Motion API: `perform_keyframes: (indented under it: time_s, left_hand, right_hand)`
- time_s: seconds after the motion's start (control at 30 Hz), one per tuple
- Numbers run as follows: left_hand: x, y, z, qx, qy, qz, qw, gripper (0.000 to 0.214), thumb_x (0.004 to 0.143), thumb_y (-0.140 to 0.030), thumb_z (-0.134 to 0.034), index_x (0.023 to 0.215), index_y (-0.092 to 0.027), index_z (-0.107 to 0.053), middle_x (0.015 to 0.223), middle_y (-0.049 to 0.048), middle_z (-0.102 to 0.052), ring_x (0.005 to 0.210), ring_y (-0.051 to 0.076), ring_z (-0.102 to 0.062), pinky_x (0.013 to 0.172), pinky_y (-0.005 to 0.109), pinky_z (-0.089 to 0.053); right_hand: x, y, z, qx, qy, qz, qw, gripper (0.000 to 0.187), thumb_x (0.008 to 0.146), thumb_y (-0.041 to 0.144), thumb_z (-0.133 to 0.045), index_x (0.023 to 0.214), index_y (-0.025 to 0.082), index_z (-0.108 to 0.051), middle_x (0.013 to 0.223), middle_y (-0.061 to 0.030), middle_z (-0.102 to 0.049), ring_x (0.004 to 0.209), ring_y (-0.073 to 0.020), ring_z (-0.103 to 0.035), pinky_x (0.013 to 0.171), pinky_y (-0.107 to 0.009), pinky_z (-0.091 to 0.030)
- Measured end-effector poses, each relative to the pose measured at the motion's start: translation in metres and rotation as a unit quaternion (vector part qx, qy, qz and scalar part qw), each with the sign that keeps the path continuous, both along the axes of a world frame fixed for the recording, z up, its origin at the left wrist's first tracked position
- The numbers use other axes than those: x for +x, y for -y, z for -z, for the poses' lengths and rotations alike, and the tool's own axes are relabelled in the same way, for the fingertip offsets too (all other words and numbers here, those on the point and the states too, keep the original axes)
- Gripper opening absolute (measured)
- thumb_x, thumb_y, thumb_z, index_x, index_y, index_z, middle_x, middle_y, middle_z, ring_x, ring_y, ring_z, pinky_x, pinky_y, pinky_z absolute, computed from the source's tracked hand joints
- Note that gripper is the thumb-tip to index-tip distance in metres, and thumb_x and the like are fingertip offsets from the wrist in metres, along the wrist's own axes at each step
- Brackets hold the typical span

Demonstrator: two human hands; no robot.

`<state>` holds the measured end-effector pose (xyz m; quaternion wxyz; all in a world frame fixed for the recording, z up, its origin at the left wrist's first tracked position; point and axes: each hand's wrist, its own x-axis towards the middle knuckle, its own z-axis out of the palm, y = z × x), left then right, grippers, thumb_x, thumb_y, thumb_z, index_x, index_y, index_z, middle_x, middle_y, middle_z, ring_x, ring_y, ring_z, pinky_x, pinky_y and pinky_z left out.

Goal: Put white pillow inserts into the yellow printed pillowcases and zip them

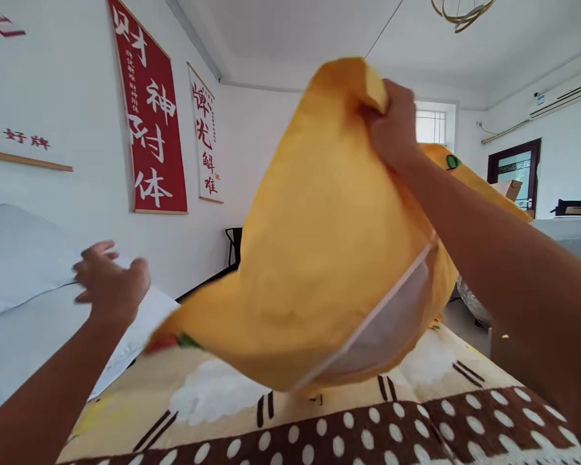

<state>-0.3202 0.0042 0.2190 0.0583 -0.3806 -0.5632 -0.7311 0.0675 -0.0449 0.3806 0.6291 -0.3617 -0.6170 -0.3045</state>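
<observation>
My right hand [396,126] is raised and closed around the upper edge of a yellow pillowcase [314,226]. The cloth hangs and billows out over the bed, its lower left corner blurred by motion and marked with red and green. A slanting opening near the bottom shows a pale inside. Off to the left, my left hand [112,279] is held up with its fingers apart and holds nothing. Just behind that hand lie white pillows [29,258], which it does not clearly touch.
Beneath the cloth spreads a beige and brown blanket [339,433] with white dots. Red and white scrolls [150,116] hang on the wall. A dark chair [233,245] stands behind the bed. At the right are a clear plastic-wrapped item [473,302] and a door [516,171].
</observation>
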Motion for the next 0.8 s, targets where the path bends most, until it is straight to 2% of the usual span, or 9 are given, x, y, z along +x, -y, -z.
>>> perform_keyframes:
  time_s: [0.07, 0.13, 0.2, 0.27, 0.33, 0.4, 0.53, 0.63, 0.8]
  left_hand:
    - [0.036, 0.017, -0.022, 0.053, -0.073, 0.164, 0.982, 0.068, 0.074, -0.031, -0.060, 0.135, -0.022, -0.031, 0.138, 0.0129, -0.043, 0.128, 0.025, -0.040, 0.102, 0.048, -0.036]
    - [0.073, 0.041, -0.049, 0.063, -0.184, 0.373, 0.907, 0.089, 0.076, -0.051, -0.061, 0.144, -0.027, -0.010, 0.138, 0.0109, -0.045, 0.129, 0.023, -0.040, 0.105, 0.046, -0.033]
    - [0.104, 0.062, -0.074, 0.001, -0.266, 0.466, 0.844, 0.104, 0.064, -0.049, -0.073, 0.145, -0.028, -0.011, 0.127, 0.0091, -0.055, 0.116, 0.026, -0.053, 0.096, 0.044, -0.043]
    - [0.123, 0.074, -0.090, -0.084, -0.352, 0.468, 0.806, 0.084, 0.060, -0.040, -0.077, 0.134, -0.026, -0.040, 0.110, 0.0066, -0.063, 0.102, 0.027, -0.061, 0.084, 0.040, -0.051]
    - [0.131, 0.077, -0.099, -0.109, -0.406, 0.419, 0.805, 0.046, 0.063, -0.034, -0.074, 0.106, -0.020, -0.063, 0.091, 0.0044, -0.066, 0.091, 0.027, -0.064, 0.075, 0.038, -0.053]
    - [0.132, 0.074, -0.103, -0.083, -0.415, 0.378, 0.823, 0.028, 0.065, -0.032, -0.071, 0.088, -0.016, -0.066, 0.081, 0.0030, -0.064, 0.084, 0.026, -0.064, 0.074, 0.040, -0.053]
    - [0.129, 0.066, -0.107, -0.073, -0.367, 0.373, 0.849, 0.043, 0.060, -0.035, -0.075, 0.097, -0.015, -0.067, 0.091, 0.0039, -0.067, 0.086, 0.027, -0.064, 0.080, 0.048, -0.052]
    - [0.127, 0.061, -0.109, -0.024, -0.296, 0.349, 0.889, 0.050, 0.058, -0.030, -0.077, 0.103, -0.015, -0.066, 0.098, 0.0048, -0.068, 0.088, 0.025, -0.063, 0.087, 0.052, -0.049]
    - [0.120, 0.047, -0.106, 0.040, -0.204, 0.292, 0.934, 0.044, 0.058, -0.024, -0.078, 0.099, -0.011, -0.068, 0.099, 0.0071, -0.067, 0.089, 0.022, -0.062, 0.092, 0.051, -0.046]
  right_hand:
    - [-0.034, -0.002, 0.011, -0.023, 0.139, -0.074, 0.987, 0.009, 0.078, 0.027, -0.049, 0.070, 0.026, -0.050, 0.080, 0.0037, -0.058, 0.083, -0.0175, -0.051, 0.065, -0.028, -0.041]
    - [-0.064, -0.006, 0.028, -0.075, 0.252, -0.098, 0.960, 0.012, 0.076, 0.025, -0.054, 0.067, 0.021, -0.048, 0.074, 0.0032, -0.056, 0.079, -0.0155, -0.050, 0.065, -0.027, -0.038]
    - [-0.087, -0.006, 0.042, -0.101, 0.317, -0.099, 0.938, 0.013, 0.074, 0.027, -0.058, 0.071, 0.020, -0.047, 0.076, 0.0032, -0.057, 0.074, -0.0135, -0.047, 0.064, -0.026, -0.035]
    - [-0.099, 0.000, 0.050, -0.105, 0.343, -0.092, 0.929, 0.016, 0.076, 0.029, -0.057, 0.084, 0.021, -0.046, 0.084, 0.0029, -0.059, 0.072, -0.0122, -0.044, 0.063, -0.025, -0.033]
    - [-0.102, 0.008, 0.053, -0.118, 0.347, -0.079, 0.927, 0.019, 0.080, 0.028, -0.053, 0.095, 0.022, -0.043, 0.088, 0.0032, -0.060, 0.074, -0.0112, -0.042, 0.065, -0.024, -0.032]
    - [-0.097, 0.016, 0.051, -0.129, 0.340, -0.076, 0.928, 0.022, 0.083, 0.024, -0.050, 0.103, 0.023, -0.041, 0.087, 0.0041, -0.060, 0.077, -0.0111, -0.042, 0.069, -0.024, -0.032]
    - [-0.065, 0.024, 0.043, -0.149, 0.349, -0.102, 0.920, 0.041, 0.074, 0.016, -0.059, 0.112, 0.021, -0.044, 0.087, 0.0024, -0.060, 0.080, -0.0131, -0.050, 0.068, -0.024, -0.036]
    - [-0.021, 0.025, 0.040, -0.296, 0.346, -0.074, 0.887, 0.039, 0.065, 0.021, -0.071, 0.102, 0.019, -0.057, 0.084, 0.0010, -0.062, 0.077, -0.0157, -0.056, 0.066, -0.026, -0.041]
    - [0.060, 0.020, 0.050, -0.544, 0.302, 0.000, 0.783, 0.036, 0.057, 0.038, -0.078, 0.087, 0.022, -0.069, 0.076, -0.0011, -0.066, 0.067, -0.0183, -0.061, 0.058, -0.030, -0.045]
